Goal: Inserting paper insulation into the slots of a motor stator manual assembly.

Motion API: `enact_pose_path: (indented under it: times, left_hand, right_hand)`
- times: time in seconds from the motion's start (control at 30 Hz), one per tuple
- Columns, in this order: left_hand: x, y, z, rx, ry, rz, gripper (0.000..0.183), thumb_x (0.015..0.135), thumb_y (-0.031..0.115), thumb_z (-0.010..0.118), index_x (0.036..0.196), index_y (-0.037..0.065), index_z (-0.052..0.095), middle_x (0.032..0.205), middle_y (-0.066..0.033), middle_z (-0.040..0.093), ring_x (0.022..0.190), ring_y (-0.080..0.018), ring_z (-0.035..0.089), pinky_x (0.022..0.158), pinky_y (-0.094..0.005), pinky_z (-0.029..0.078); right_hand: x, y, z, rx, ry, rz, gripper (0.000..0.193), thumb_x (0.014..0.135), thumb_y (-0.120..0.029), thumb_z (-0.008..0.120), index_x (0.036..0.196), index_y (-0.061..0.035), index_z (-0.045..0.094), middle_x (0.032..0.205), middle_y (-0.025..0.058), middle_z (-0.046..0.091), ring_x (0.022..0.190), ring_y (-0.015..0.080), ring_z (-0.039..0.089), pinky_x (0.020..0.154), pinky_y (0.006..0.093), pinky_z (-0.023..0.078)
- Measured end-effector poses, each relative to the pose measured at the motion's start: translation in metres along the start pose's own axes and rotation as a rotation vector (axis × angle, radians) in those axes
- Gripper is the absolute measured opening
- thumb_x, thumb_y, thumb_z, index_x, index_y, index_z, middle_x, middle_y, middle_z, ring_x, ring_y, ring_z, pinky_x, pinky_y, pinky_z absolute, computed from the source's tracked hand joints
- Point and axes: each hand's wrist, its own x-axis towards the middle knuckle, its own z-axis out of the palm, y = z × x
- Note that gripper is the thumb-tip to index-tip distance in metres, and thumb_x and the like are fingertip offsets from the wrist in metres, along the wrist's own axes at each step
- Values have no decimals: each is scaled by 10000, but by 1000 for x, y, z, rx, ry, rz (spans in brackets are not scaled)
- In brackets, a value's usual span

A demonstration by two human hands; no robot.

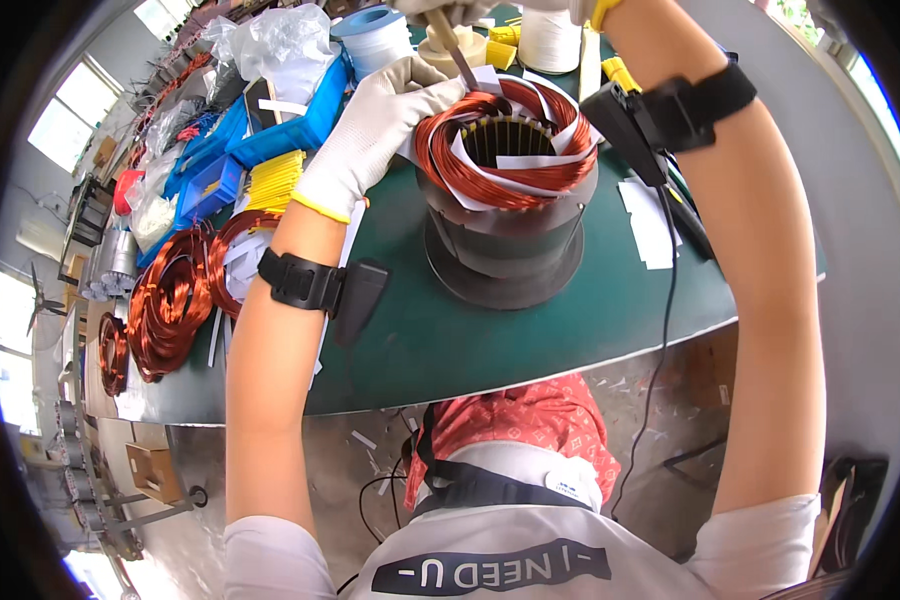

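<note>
A motor stator (505,240) with a dark grey cylindrical body stands upright on the green table. Red-brown copper windings (440,150) ring its top, with white insulation paper (526,162) tucked among them. My left hand (395,115), in a white glove with a yellow cuff, is closed on the far left side of the windings. At the top edge my right hand (460,10), gloved too and partly cut off, grips a greyish-brown rod-shaped tool (452,48). The tool slants down to the windings' far side, beside my left fingers; its tip is hidden.
Coiled copper wire bundles (170,300) lie at left, near blue bins (295,130) and yellow strips (273,182). Spools of white material (550,40) stand at the back. White paper sheets (647,225) lie at right, where a black cable (667,310) hangs from my right wrist device.
</note>
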Motion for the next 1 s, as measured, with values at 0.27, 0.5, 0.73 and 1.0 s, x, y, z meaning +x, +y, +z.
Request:
enact_pose_path:
  times: [0.27, 0.5, 0.73, 1.0]
  left_hand:
    - [6, -17, -22, -204, -294, 179, 211, 986, 237, 554, 1075, 58, 620, 1002, -49, 672, 876, -112, 653, 766, -264, 545]
    - [19, -12, -20, -218, -498, 26, 443, 1010, 326, 518, 1339, 30, 528, 1271, -95, 604, 1146, -158, 583, 1001, -317, 475]
    - [16, -25, -23, -274, -320, -72, 451, 991, 316, 566, 1334, 26, 535, 1238, -104, 624, 1098, -163, 609, 975, -307, 498]
    - [20, -32, -22, -246, -313, -97, 448, 991, 362, 557, 1247, -3, 599, 1167, -117, 661, 1032, -154, 639, 937, -288, 517]
  right_hand:
    - [-61, -62, -1, 324, 494, 296, 205, 897, -165, 585, 955, 22, 645, 750, 138, 621, 657, 188, 599, 583, 324, 479]
    - [-72, -13, 81, -314, 174, 385, 374, 789, -391, 668, 945, -53, 698, 889, 198, 675, 959, 387, 602, 908, 492, 381]
    - [-70, -14, 92, -223, 289, 423, 247, 804, -260, 645, 915, -42, 684, 845, 189, 672, 853, 355, 657, 787, 439, 502]
    - [-72, -9, 90, 18, 459, 337, 228, 772, -219, 685, 819, 4, 692, 716, 223, 651, 681, 356, 663, 647, 398, 519]
